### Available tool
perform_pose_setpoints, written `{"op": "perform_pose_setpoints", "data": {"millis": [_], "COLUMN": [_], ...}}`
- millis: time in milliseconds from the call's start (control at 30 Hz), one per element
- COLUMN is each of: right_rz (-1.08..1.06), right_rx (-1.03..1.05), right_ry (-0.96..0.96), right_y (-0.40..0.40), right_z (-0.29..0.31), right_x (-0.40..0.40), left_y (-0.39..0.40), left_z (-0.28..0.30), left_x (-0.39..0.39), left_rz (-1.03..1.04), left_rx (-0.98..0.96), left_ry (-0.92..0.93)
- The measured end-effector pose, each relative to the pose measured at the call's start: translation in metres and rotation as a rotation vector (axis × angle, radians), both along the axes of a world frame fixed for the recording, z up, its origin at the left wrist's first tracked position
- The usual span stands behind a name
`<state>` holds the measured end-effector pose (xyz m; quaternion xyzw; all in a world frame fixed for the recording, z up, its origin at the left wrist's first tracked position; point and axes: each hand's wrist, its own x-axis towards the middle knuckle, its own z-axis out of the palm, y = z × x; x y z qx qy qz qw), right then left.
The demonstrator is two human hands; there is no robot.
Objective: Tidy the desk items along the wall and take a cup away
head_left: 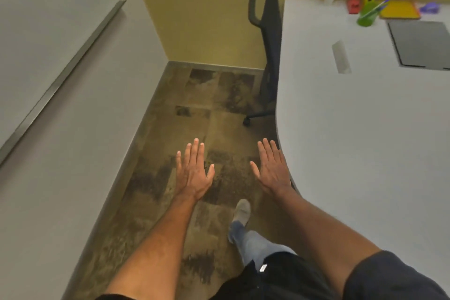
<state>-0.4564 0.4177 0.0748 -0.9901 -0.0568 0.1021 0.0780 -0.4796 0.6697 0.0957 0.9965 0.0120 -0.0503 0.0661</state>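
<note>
A white desk point(365, 129) fills the right side. Along its far edge by the yellow wall stand a green cup point(366, 17) with a blue pen in it, a small red object point(353, 5), a yellow pad point(399, 10) and a purple object point(429, 7). A dark grey mat point(423, 44) lies near them. My left hand point(193, 170) and my right hand point(271, 168) are stretched out over the floor, palms down, fingers straight, holding nothing. The right hand is beside the desk's curved front edge, far from the items.
A black office chair point(266, 39) stands in the corner against the desk's left edge. A grey wall with a metal rail point(60, 78) runs along the left. Brown patterned carpet point(194, 117) lies between them. My leg and shoe point(241, 212) step forward.
</note>
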Motion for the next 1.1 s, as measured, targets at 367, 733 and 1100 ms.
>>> {"op": "perform_pose_setpoints", "data": {"millis": [367, 733, 1100], "right_rz": [-0.264, -0.674, -0.892], "right_rx": [0.071, -0.029, 0.004], "right_ry": [-0.024, -0.091, -0.23], "right_y": [-0.025, -0.114, -0.165], "right_z": [0.034, 0.052, 0.071], "right_x": [0.223, 0.397, 0.553], "left_y": [-0.038, -0.192, -0.297], "left_z": [0.027, 0.061, 0.102], "left_x": [0.282, 0.506, 0.724], "left_rz": [-0.272, -0.898, -0.982], "left_rx": [-0.024, -0.086, -0.083], "left_ry": [-0.05, -0.132, -0.164]}}
